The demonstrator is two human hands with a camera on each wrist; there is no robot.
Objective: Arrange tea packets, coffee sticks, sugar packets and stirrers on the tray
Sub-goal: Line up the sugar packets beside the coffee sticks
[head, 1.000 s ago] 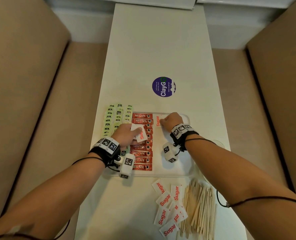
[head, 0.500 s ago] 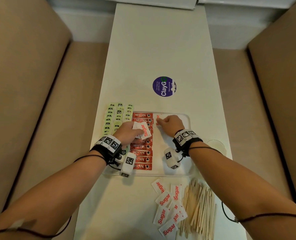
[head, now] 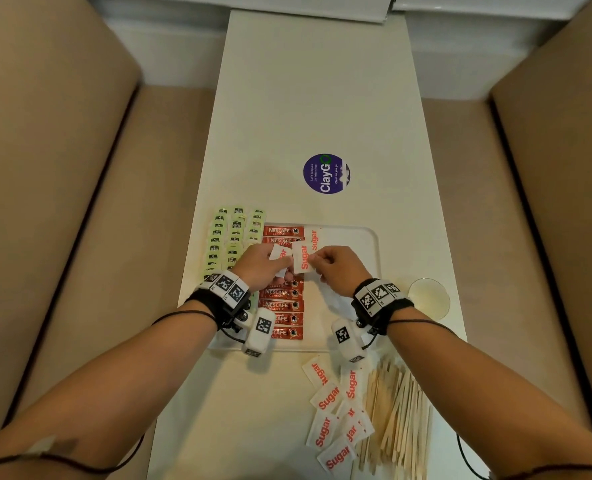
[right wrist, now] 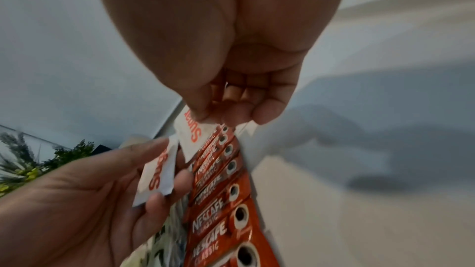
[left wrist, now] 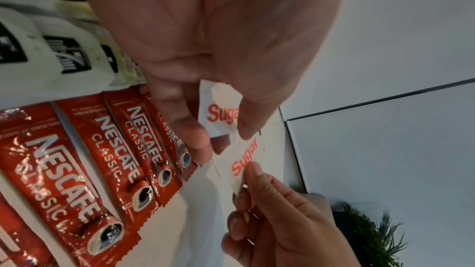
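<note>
A white tray holds a column of red Nescafe coffee sticks and one sugar packet at its far end. Green tea packets lie in rows left of the sticks. Above the sticks my left hand pinches a small bunch of sugar packets. My right hand pinches a single sugar packet right beside them. The left wrist view shows both held packets, the left one and the right one. In the right wrist view my thumb and finger pinch the packet.
Loose sugar packets and a heap of wooden stirrers lie on the table near me, right of centre. A clear glass stands right of the tray. A purple round sticker marks the table beyond. Beige benches flank the table.
My right hand left a sugar packet at the tray's far end, drew back toward the left hand and now pinches another packet beside the left hand's bunch.
</note>
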